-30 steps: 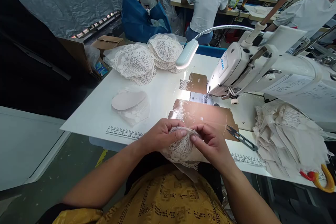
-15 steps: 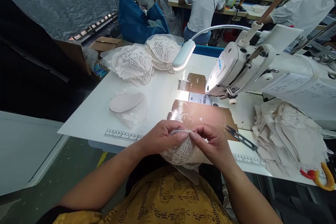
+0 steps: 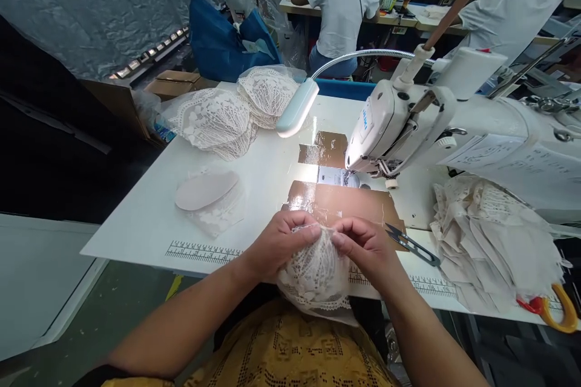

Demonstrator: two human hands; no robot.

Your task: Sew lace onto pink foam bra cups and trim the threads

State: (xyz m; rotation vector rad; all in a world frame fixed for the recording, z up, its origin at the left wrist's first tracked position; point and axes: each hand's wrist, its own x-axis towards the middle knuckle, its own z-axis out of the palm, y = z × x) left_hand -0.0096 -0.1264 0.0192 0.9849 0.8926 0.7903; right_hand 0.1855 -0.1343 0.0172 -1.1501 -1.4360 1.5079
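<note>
Left hand [image 3: 276,246] and right hand [image 3: 368,248] each pinch the upper edge of a cream lace piece [image 3: 315,272] between thumb and fingers, at the front edge of the white table [image 3: 140,211]. Beyond the table's far left side, an open blue bag [image 3: 206,42] holds pale material [image 3: 258,47], its kind unclear; nearby, a cardboard box [image 3: 115,106] contains crumpled clear plastic [image 3: 146,107].
</note>
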